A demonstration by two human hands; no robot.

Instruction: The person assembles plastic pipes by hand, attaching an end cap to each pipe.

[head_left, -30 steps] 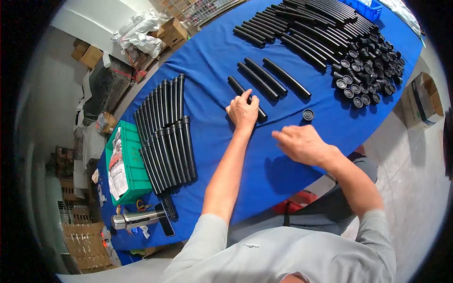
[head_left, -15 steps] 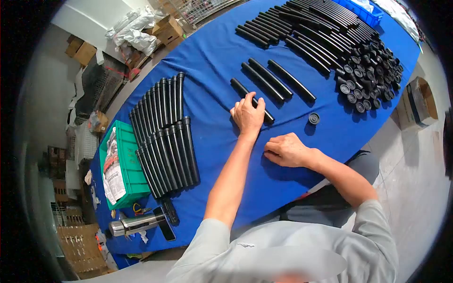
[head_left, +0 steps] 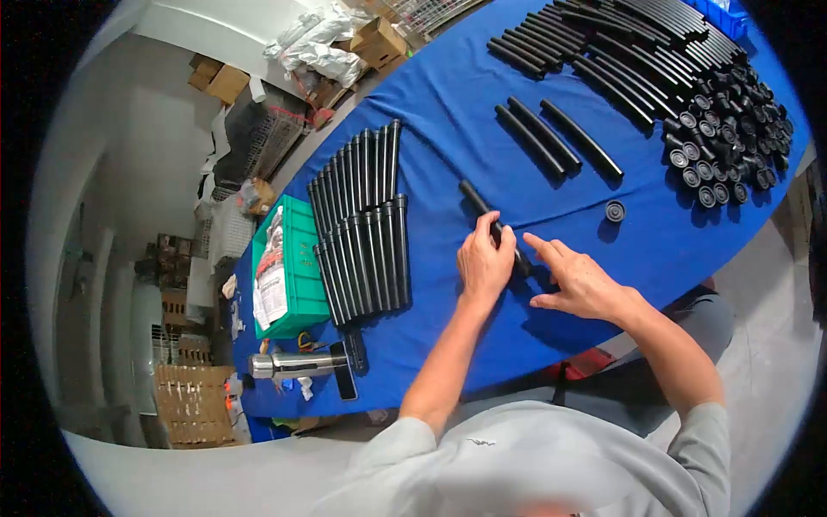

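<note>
My left hand (head_left: 485, 261) is wrapped over a black tube (head_left: 473, 198), which lies slantwise on the blue cloth. The tube's far end sticks out past the fingers, and its middle is partly covered by them. Close to the tube's near end is my right hand (head_left: 579, 280), empty, with thumb and forefinger spread apart. A single round black cap (head_left: 614, 211) sits on the cloth beyond my right hand. Three loose black tubes (head_left: 579, 138) lie farther out, side by side.
Rows of capped tubes (head_left: 366, 258) lie left of my hands, beside a green crate (head_left: 306, 267) holding newspaper. A steel flask (head_left: 297, 365) and a phone (head_left: 345, 379) are at the near left. Many caps (head_left: 724, 138) and more tubes (head_left: 620, 86) cover the far right.
The view has shifted, moving the table rightward in the picture. My left hand has brought the tube closer to my body. My right hand has gone from curled to spread, near the tube's end.
</note>
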